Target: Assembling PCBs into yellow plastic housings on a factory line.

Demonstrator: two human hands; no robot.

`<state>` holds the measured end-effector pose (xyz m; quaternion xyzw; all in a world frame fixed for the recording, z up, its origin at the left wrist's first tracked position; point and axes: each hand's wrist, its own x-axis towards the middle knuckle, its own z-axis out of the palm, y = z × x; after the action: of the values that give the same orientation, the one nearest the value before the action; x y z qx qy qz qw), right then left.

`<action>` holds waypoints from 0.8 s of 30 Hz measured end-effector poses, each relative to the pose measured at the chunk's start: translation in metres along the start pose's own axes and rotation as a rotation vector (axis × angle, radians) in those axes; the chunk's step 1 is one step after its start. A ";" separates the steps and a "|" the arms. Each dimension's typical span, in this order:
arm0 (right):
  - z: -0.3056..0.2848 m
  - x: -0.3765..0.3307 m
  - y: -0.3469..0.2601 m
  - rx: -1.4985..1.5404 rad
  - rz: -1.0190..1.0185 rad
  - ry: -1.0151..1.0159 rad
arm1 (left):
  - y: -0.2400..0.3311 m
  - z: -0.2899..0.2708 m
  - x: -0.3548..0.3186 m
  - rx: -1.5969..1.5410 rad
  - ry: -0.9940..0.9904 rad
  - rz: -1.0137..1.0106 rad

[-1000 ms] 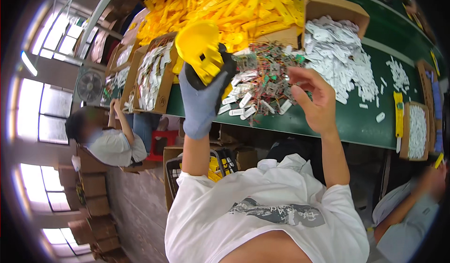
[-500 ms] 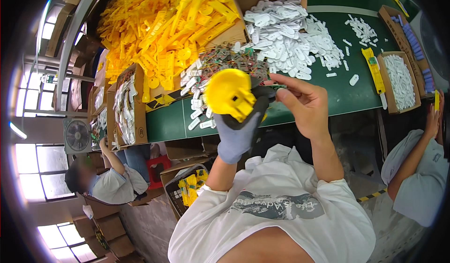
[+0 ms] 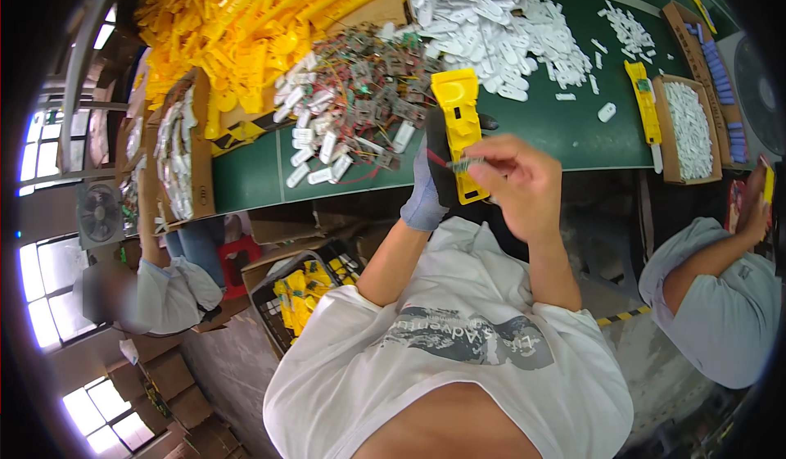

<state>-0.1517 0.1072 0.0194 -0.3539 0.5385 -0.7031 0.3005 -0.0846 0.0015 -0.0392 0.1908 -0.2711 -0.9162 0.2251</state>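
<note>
My left hand (image 3: 425, 187), in a grey glove with dark palm and fingers, grips a long yellow plastic housing (image 3: 459, 103). The housing stands lengthwise with its hollow inner side showing. Over its lower half, my right hand (image 3: 528, 187), bare, pinches a small circuit board with a red wire (image 3: 465, 164). Whether the board touches the housing I cannot tell. Just beyond my left hand spreads a tangled heap of wired circuit boards (image 3: 360, 82), with several white plastic pieces (image 3: 327, 145) along its near side.
A large heap of yellow housings (image 3: 237, 37) covers the far left. White oval covers (image 3: 483, 41) are piled beyond my hands on the green table (image 3: 573, 152). To the right are a carton of white pieces (image 3: 692, 127) and another yellow housing (image 3: 643, 103). Co-workers sit at both sides.
The yellow housing has turned from end-on to lengthwise, its hollow side now visible. My right hand has moved down and left across it with the small board. The whole view has shifted slightly.
</note>
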 end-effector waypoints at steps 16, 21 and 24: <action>-0.054 -0.004 0.055 0.155 0.207 0.292 | -0.033 0.007 -0.003 0.214 0.096 -0.149; -0.052 -0.005 0.067 0.244 0.195 0.357 | -0.041 -0.002 0.001 0.279 0.082 -0.116; -0.051 -0.007 0.072 0.196 0.216 0.404 | -0.043 -0.003 0.004 0.372 0.091 -0.041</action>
<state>-0.1871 0.1232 -0.0607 -0.1159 0.5516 -0.7723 0.2929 -0.1001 0.0311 -0.0675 0.2758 -0.4214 -0.8452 0.1790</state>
